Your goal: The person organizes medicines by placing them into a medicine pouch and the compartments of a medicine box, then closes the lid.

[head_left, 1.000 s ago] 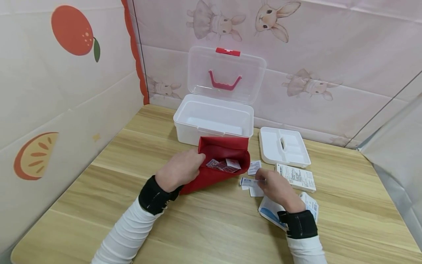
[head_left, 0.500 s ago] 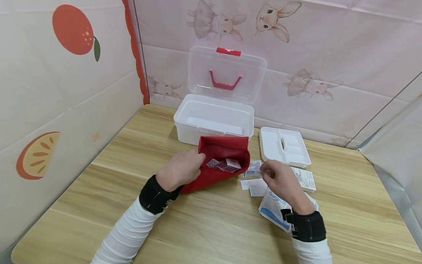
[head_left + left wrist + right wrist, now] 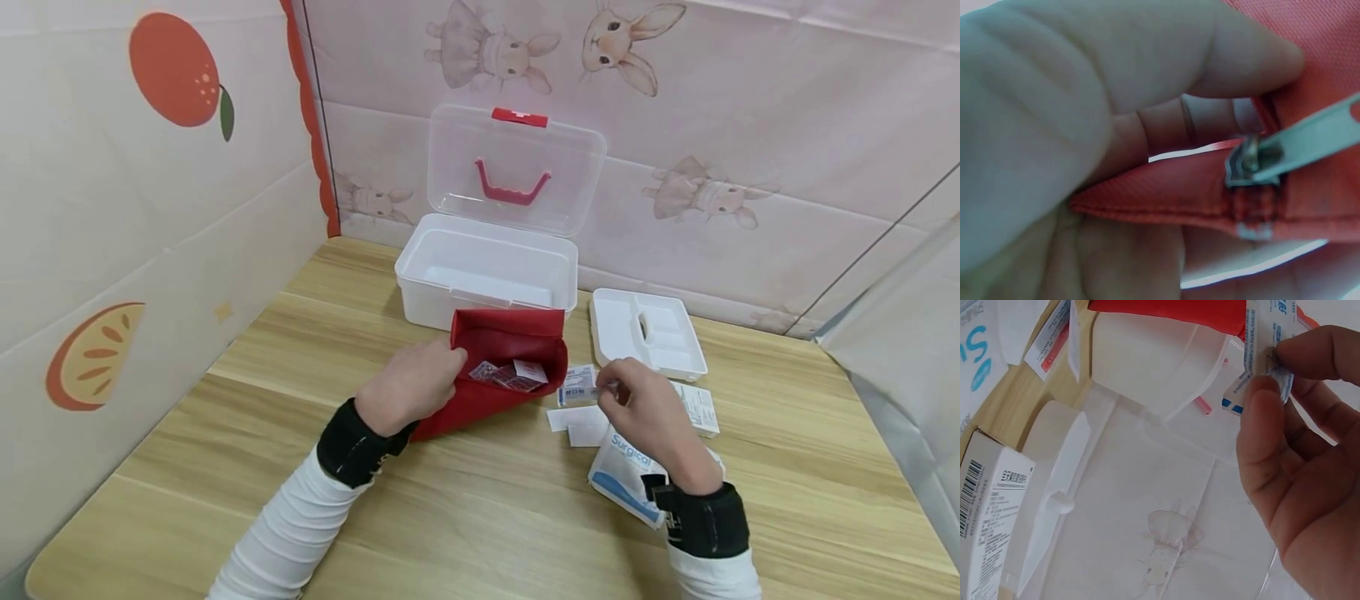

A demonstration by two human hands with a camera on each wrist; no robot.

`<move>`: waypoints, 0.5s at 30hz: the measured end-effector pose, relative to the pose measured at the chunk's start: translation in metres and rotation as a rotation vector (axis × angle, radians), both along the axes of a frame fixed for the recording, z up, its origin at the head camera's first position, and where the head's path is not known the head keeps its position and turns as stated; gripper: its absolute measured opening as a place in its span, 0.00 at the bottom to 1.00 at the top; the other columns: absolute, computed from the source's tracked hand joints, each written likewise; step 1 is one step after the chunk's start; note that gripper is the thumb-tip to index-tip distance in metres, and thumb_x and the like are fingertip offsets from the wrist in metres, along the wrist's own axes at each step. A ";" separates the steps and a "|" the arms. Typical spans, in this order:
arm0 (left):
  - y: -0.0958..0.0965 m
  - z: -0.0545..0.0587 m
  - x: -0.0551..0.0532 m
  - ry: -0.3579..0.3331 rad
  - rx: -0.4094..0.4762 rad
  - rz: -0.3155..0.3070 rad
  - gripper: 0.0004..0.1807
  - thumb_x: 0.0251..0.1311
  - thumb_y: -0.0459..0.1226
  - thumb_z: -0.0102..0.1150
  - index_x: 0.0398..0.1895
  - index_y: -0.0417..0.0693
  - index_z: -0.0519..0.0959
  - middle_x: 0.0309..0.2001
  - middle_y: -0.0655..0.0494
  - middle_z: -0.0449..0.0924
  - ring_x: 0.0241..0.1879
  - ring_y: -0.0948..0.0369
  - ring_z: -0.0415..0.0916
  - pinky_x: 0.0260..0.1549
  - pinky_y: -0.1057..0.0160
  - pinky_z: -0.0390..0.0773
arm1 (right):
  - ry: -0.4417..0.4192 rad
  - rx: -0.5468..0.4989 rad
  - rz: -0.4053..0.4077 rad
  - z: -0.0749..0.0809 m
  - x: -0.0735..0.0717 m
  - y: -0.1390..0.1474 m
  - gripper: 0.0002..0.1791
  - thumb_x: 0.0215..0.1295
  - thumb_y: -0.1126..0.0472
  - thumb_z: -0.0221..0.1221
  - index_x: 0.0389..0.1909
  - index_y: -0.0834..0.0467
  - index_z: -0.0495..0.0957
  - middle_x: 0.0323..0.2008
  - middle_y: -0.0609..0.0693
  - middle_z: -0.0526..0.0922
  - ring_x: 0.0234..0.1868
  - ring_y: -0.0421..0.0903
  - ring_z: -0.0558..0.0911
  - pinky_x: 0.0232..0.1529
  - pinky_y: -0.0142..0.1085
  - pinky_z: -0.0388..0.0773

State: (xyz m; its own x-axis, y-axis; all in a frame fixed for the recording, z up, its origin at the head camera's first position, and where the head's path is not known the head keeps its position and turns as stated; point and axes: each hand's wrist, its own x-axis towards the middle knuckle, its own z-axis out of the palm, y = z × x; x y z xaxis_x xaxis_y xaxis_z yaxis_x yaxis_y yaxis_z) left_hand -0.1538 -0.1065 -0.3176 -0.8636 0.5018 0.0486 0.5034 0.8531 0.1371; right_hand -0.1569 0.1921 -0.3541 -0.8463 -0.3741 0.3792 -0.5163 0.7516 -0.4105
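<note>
My left hand [image 3: 411, 385] grips the left edge of a red fabric pouch [image 3: 510, 323], whose mouth gapes. Close up in the left wrist view, the thumb lies over the red fabric beside a metal zipper pull [image 3: 1310, 140]. Several small clear and white packets [image 3: 513, 377] lie inside the pouch. Just right of it, my right hand [image 3: 641, 408] pinches a small white packet with blue print [image 3: 1266, 344] between thumb and fingertips, raised above the table. Below that hand are flat white packets [image 3: 587, 433] and a pack marked "Surgical" [image 3: 626, 475].
Behind the pouch stands a white plastic box [image 3: 427, 302] with its clear lid [image 3: 517, 142] up. A white divided tray [image 3: 618, 354] lies to the right, with a white printed carton [image 3: 697, 408] in front of it. Fabric walls border the table [image 3: 480, 525].
My right hand has shifted slightly right and away from me with the packet, uncovering more of the pack marked "Surgical". The left hand and pouch have stayed put.
</note>
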 end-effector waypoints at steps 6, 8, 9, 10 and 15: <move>0.000 0.001 0.001 0.008 -0.001 -0.008 0.06 0.53 0.31 0.58 0.33 0.39 0.74 0.31 0.46 0.75 0.27 0.57 0.70 0.24 0.60 0.79 | 0.074 -0.027 0.007 0.005 0.003 -0.004 0.08 0.52 0.70 0.58 0.32 0.56 0.77 0.26 0.47 0.75 0.25 0.41 0.70 0.21 0.37 0.71; 0.001 0.001 0.001 0.004 -0.001 -0.007 0.06 0.53 0.31 0.58 0.34 0.39 0.74 0.32 0.46 0.75 0.27 0.57 0.70 0.24 0.60 0.79 | 0.099 -0.035 0.008 0.007 0.004 -0.007 0.09 0.52 0.71 0.59 0.33 0.56 0.77 0.26 0.47 0.75 0.25 0.41 0.69 0.20 0.37 0.71; 0.001 0.001 0.001 0.001 -0.001 -0.006 0.07 0.53 0.31 0.59 0.34 0.39 0.74 0.32 0.46 0.75 0.28 0.57 0.70 0.24 0.60 0.79 | 0.117 -0.041 0.009 0.007 0.004 -0.008 0.09 0.52 0.71 0.59 0.33 0.56 0.77 0.26 0.47 0.76 0.25 0.40 0.69 0.20 0.36 0.71; 0.001 0.001 0.001 -0.003 0.001 -0.005 0.07 0.53 0.32 0.59 0.35 0.39 0.74 0.32 0.46 0.75 0.28 0.57 0.70 0.25 0.60 0.79 | 0.132 -0.046 0.008 0.008 0.005 -0.010 0.09 0.52 0.71 0.59 0.33 0.57 0.77 0.27 0.47 0.76 0.25 0.40 0.69 0.20 0.36 0.71; 0.001 0.001 0.001 0.000 -0.007 -0.002 0.08 0.53 0.32 0.59 0.35 0.39 0.74 0.33 0.46 0.75 0.28 0.56 0.70 0.25 0.59 0.79 | 0.146 -0.040 0.002 0.006 0.006 -0.019 0.08 0.58 0.68 0.58 0.38 0.56 0.75 0.31 0.49 0.77 0.26 0.41 0.71 0.22 0.38 0.75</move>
State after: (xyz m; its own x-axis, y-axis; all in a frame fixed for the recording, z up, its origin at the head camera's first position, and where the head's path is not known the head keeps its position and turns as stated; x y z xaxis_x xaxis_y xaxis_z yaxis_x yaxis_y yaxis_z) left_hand -0.1525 -0.1058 -0.3161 -0.8625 0.5041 0.0452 0.5054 0.8528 0.1315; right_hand -0.1514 0.1730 -0.3477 -0.7805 -0.3578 0.5126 -0.5738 0.7354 -0.3604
